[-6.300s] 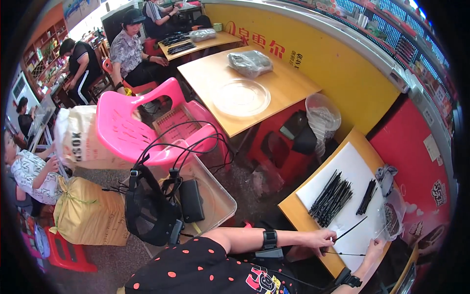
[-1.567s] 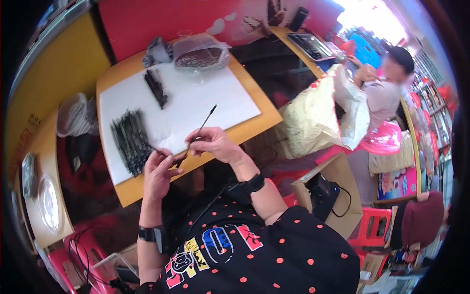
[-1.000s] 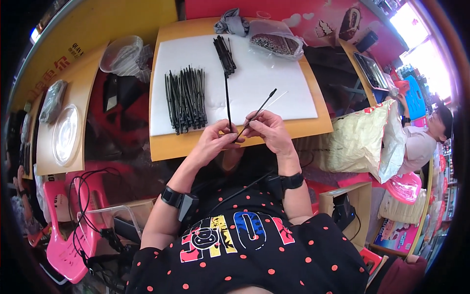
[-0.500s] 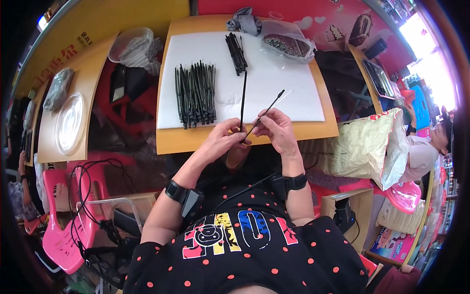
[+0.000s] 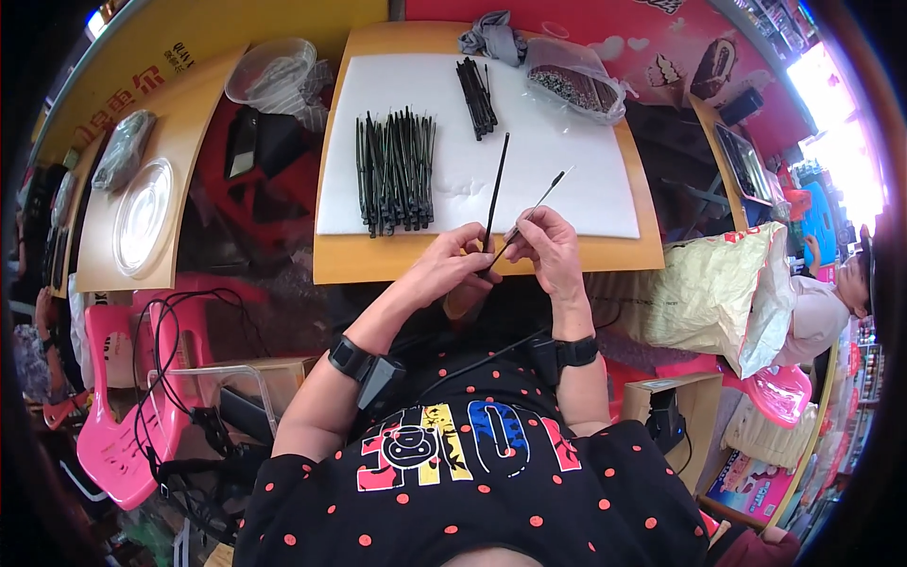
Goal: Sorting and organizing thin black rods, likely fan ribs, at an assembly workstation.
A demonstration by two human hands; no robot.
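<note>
Just over the front edge of the tan table [image 5: 378, 262], my two hands are close together. My left hand [image 5: 452, 263] is closed on a thin black stick [image 5: 498, 175] that points up and away. Between its thumb and fingers, my right hand [image 5: 550, 248] pinches a thinner rod [image 5: 544, 197] with a dark section near its pale, fine tip. The lower ends of both pieces meet by the left fingers, which partly hide them. On the white foam sheet [image 5: 576, 180] lie a wide pile of similar black sticks [image 5: 397, 170] and a smaller bunch [image 5: 477, 102] farther back.
A clear plastic bag of small dark pieces [image 5: 573, 83] and a grey cloth [image 5: 493, 38] lie at the back. To the left are a side board with a round clear lid [image 5: 144, 219], a pink chair [image 5: 132, 435] and black cables. A large pale sack [image 5: 713, 293] stands right, near another person [image 5: 822, 317].
The table and its contents appear slightly farther right and higher in the picture. The right hand's rod has tilted a little and shows more pale shaft; both hands keep their holds.
</note>
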